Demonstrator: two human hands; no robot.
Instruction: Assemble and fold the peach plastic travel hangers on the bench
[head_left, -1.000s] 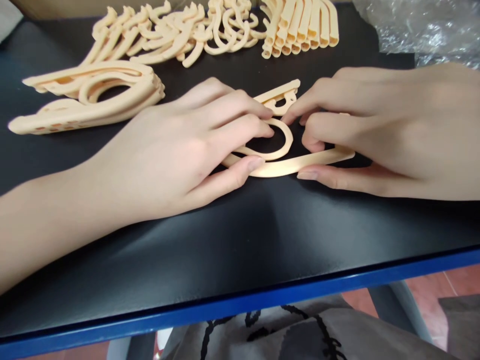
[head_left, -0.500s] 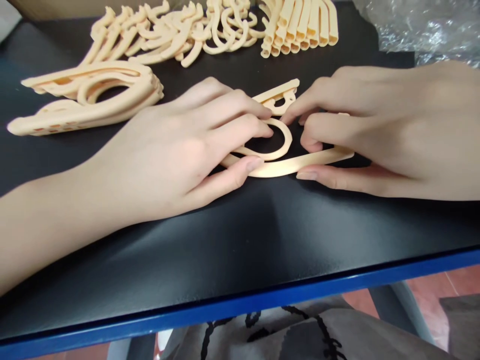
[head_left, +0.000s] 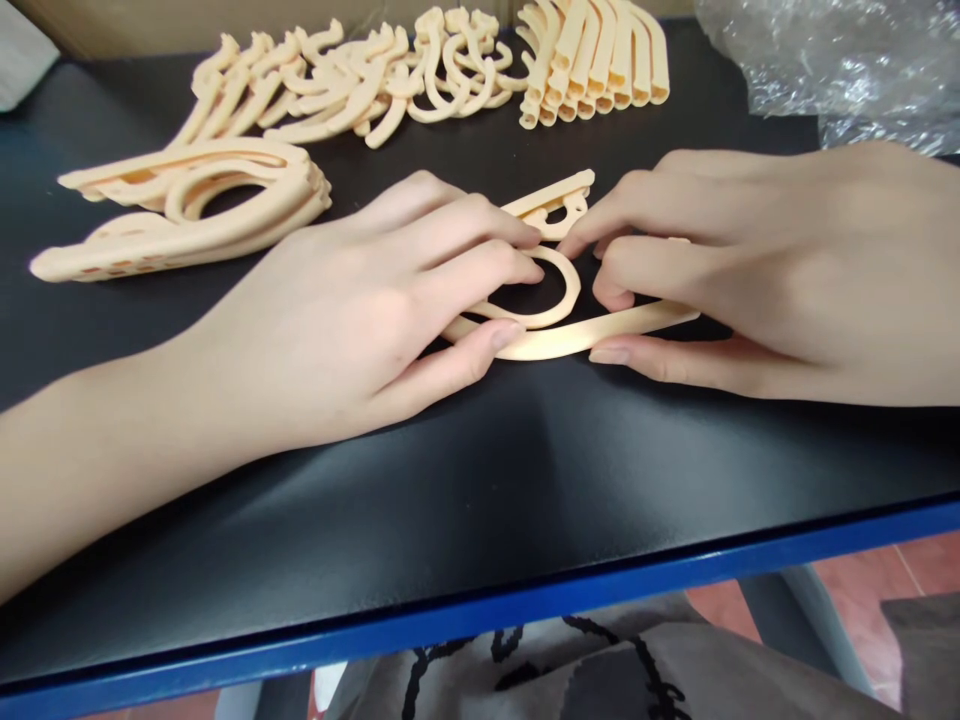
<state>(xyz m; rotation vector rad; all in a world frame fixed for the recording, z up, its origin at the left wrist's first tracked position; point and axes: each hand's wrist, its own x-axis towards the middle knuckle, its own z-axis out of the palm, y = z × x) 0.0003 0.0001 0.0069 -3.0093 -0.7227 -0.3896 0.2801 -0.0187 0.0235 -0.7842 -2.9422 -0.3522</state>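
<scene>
A beige plastic frame piece [head_left: 559, 342] with a round ring and a long curved bar lies on the black tabletop between my hands. My left hand [head_left: 382, 300] rests over its left part, thumb against the bar and fingers curled onto the ring. My right hand [head_left: 772, 280] grips the right end of the bar, its thumb at the near side and its index fingertip by the ring's far edge. My fingers hide both ends of the piece. Beyond the ring, a straight strip with small holes [head_left: 561, 200] shows; I cannot tell whether it is joined to the rest.
Similar frame pieces are stacked [head_left: 187, 225] at the left. Along the back lie several beige hook pieces [head_left: 360, 90] and a pile of bent tubes [head_left: 600, 65]. Clear plastic wrap [head_left: 840, 60] sits at the back right. The table's blue edge [head_left: 480, 610] runs along the front.
The view has shifted slightly, so the background sits a little lower. Both hands keep nearly the same hold on the frame piece.
</scene>
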